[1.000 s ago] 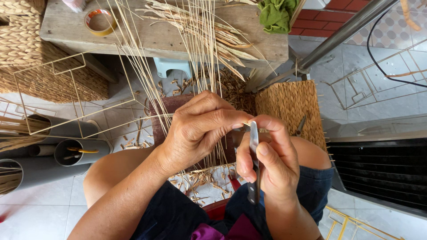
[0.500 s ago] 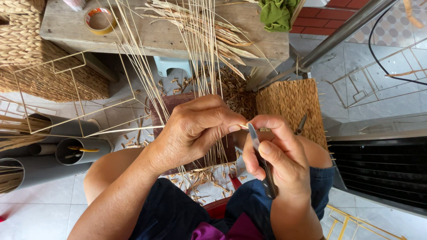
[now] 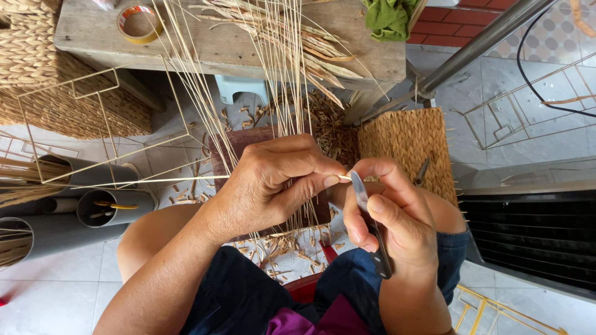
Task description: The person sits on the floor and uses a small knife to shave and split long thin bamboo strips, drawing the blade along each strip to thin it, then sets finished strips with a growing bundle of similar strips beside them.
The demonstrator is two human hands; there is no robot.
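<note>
— Where is the strip you are working on?

— It is the thin reed strip (image 3: pixel 186 180). It lies almost level across my lap, running from far out on my left, above the grey tubes (image 3: pixel 93 208), in to the middle, where its near end sits between my two hands.

— Which hand has it?

— My left hand (image 3: pixel 273 186). The thumb and forefinger are pressed together on the strip just short of its tip, with the other fingers curled over the top. So its long axis points from left to right, straight at my other hand.

— And the right hand?

— My right hand (image 3: pixel 388 214) is closed round a small knife (image 3: pixel 369 226). The handle runs down through my fist toward my knee, and the blade stands up and leans a little left, so its tip comes right to the pinched end of the strip. Whether the edge is touching the reed I cannot tell; my thumb hides that spot.

— So the blade crosses the strip?

— Yes, close to a right angle. The strip goes sideways, the blade goes up and down. The right hand is nearer the tip, the left holds the length.

— What else is round you?

— Upright reeds (image 3: pixel 282 68) rise behind my hands toward the wooden bench (image 3: pixel 223 46), a woven panel (image 3: pixel 410 142) lies on my right, and cuttings (image 3: pixel 279 245) litter the floor.
</note>
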